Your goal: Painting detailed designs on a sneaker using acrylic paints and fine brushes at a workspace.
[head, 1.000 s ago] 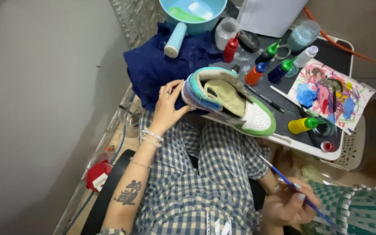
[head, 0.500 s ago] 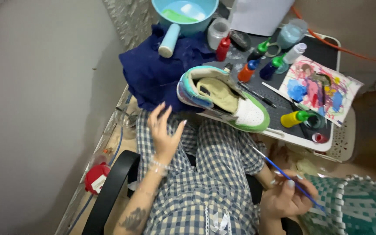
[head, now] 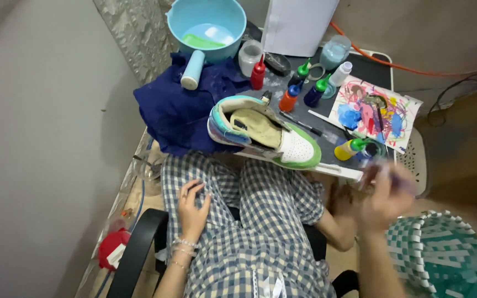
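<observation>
— Where are the hands just now?

— The left hand lies flat on the left thigh of the checked trousers, fingers loosely spread, gripping nothing. The right hand is up by the near right corner of the table, badly blurred. Something thin and bluish, perhaps a brush, smears across it, but I cannot tell whether the fingers are closed on it.

— And the shoe?

— The shoe sits at the near edge of the table, over the knees, lying tilted with its opening up. Its toe, white with a green rim, points toward the right corner; its heel rests against the dark blue cloth bunched at the left edge. Neither hand touches it.

— What else is on the table?

— A light blue bowl at the far left corner, with a pale blue cylinder lying on the cloth just in front of it. Small paint bottles stand in the middle: a red one, an orange one with a blue cap, dark ones with green caps. A yellow bottle lies on its side near the right edge, just beside a sheet of paper smeared with paint. A white board stands upright at the far edge.

— And around the chair?

— A black armrest on the left, a green and white woven basket on the right.
</observation>
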